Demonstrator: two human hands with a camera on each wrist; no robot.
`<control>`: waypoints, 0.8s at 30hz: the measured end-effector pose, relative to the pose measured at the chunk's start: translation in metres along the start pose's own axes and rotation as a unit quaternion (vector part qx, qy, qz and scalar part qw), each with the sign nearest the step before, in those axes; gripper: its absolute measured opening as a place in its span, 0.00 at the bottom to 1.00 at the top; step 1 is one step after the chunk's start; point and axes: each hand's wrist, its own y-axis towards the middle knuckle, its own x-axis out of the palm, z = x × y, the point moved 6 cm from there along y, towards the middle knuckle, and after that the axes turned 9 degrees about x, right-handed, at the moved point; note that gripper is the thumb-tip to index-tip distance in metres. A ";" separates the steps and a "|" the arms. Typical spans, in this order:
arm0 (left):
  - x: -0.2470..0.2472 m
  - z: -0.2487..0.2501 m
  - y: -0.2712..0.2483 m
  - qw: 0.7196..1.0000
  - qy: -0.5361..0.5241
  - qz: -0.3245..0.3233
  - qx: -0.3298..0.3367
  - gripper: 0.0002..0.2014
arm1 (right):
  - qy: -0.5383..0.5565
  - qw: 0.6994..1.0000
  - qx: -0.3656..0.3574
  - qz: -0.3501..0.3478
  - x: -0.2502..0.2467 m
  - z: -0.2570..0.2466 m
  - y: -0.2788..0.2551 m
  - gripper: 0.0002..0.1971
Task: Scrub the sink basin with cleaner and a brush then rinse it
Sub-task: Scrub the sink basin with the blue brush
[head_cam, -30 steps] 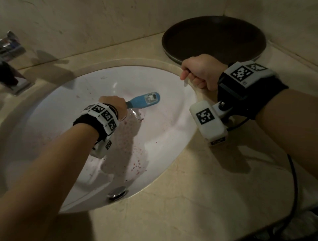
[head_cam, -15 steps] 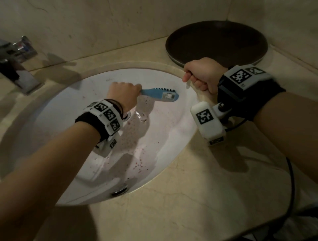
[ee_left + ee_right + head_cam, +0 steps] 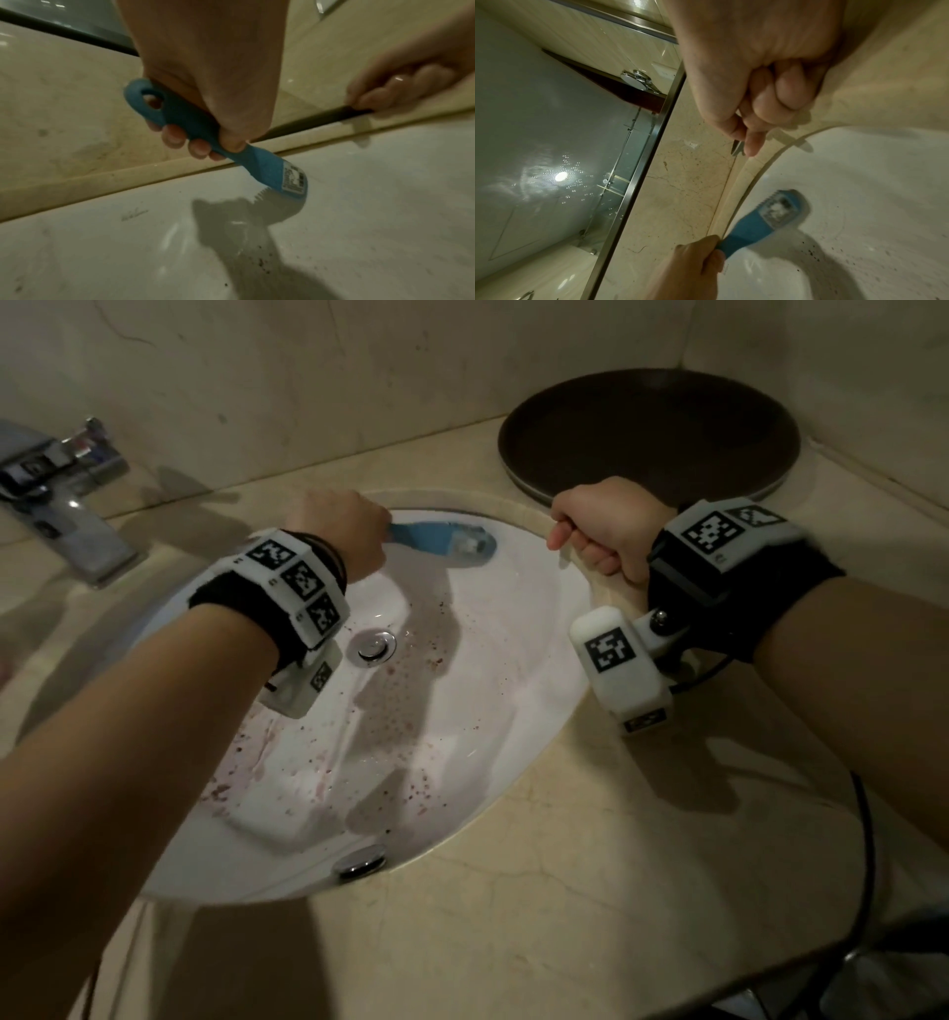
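Note:
A white sink basin [image 3: 513, 660] with reddish-brown specks and smears [image 3: 395, 721] is set in a beige marble counter. My left hand [image 3: 339, 531] grips the handle of a blue scrub brush [image 3: 441, 541]. The brush head lies bristles-down on the basin wall just under the far rim. In the left wrist view my fingers [image 3: 177, 138] wrap the blue brush handle [image 3: 270, 172]. My right hand [image 3: 601, 531] is a closed fist resting on the counter at the sink's far right rim, holding nothing that I can see. The right wrist view shows its curled fingers [image 3: 757, 81] above the brush [image 3: 765, 219].
A chrome faucet [image 3: 61, 505] stands at the left. A dark round tray [image 3: 647, 433] sits on the counter behind my right hand. The drain [image 3: 376, 645] is mid-basin and a chrome cap [image 3: 359, 860] at the near rim. A black cable [image 3: 868, 839] hangs from my right wrist.
My left hand has carried the brush from the middle of the basin up to the far rim. The right fist has stayed at the rim.

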 end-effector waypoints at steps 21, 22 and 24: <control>0.083 -0.059 -0.069 0.955 -0.136 -0.113 -0.238 0.14 | 0.015 1.000 -0.017 0.012 -0.003 0.001 0.005 0.17; 0.084 -0.060 -0.074 0.953 -0.144 -0.118 -0.241 0.15 | 0.004 1.000 -0.017 0.013 -0.004 0.000 0.005 0.17; 0.085 -0.057 -0.079 0.953 -0.155 -0.123 -0.230 0.15 | -0.015 0.999 -0.030 0.009 -0.005 -0.001 0.006 0.17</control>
